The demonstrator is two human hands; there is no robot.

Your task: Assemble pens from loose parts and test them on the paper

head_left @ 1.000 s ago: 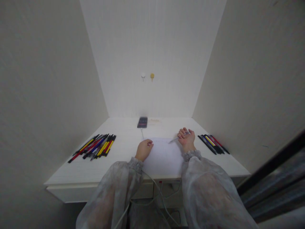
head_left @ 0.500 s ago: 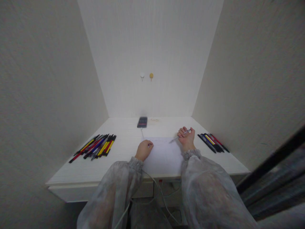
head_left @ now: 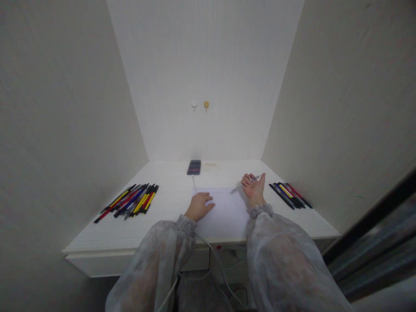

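Observation:
A sheet of white paper (head_left: 224,219) lies on the white desk near its front edge. My left hand (head_left: 199,206) rests over the paper's left side, fingers and thumb apart, holding nothing. Above the paper's upper right part, my right hand (head_left: 255,190) is turned palm up with its fingers curled round a slim clear pen (head_left: 237,189). The pen slants down to the left, its tip close to the paper's top edge; whether it touches cannot be told. Faint marks run along the top of the sheet.
Many coloured pens (head_left: 134,200) lie in a pile at the left. Several more pens (head_left: 290,195) lie at the right. A phone (head_left: 194,167) with a white cable (head_left: 194,181) sits toward the back wall. Two hooks (head_left: 206,105) are on that wall.
My left hand has gone from fingertips pinched together to fingers spread on the paper. The thumb of my right hand has moved away from the pen, which stays in the hand.

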